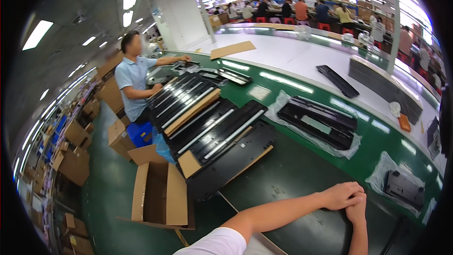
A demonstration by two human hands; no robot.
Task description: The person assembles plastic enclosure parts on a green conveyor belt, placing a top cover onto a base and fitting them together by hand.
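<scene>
Black plastic housing [405,188], the piece nearest the hands, lay on crumpled clear plastic [377,172] toward the right edge of the dark green work surface [283,174], with neither hand on it. The left hand [340,195] and right hand [357,204] were folded together over the near part of that surface, fingers bent and closed in on each other; no object showed between them. The left forearm reached across at a slant from a white sleeve [214,242], while the right forearm rose almost straight from below.

Work looked paused and only partly through. Two pieces seemed laid out: that housing and a longer black one [314,113] farther off, toward the surface's far edge, also on clear plastic. Black panels [231,158] probably remained to be dealt with, overlapping in a long row along the left edge, with cardboard strips [193,112] among them; their count could not be told. An open cardboard box [177,196] stood beyond that edge. Near the far left corner, a co-worker in a light blue shirt [133,78] reached over more parts.
</scene>
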